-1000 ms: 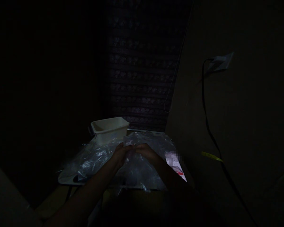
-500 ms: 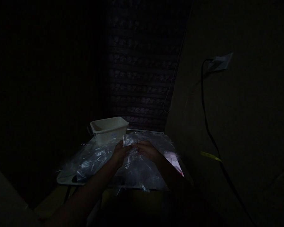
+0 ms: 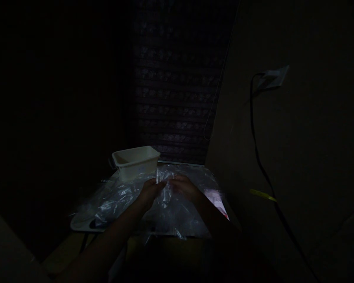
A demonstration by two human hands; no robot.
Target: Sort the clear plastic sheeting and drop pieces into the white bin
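Both hands meet over the middle of a small table in a very dark room. Between them is a clear plastic bag, crinkled and shiny. My left hand pinches its left side, thumb pointing toward the other hand. My right hand has its fingers closed at the bag's right side; its fingertips are slightly blurred. More clear plastic bags lie loosely heaped to the left of my hands, and others spread under and beyond them. Whether anything is inside the held bag is too dark to see.
A white plastic tub stands at the table's back left. A bright pinkish sheet or screen lies at the right edge. The table has a pale rim. A black cable with a yellow tag hangs from a wall socket.
The held bag has shifted and crumpled between my hands, its upper part now narrower and more upright. My fingers have moved slightly; the tub and loose bags stay put.
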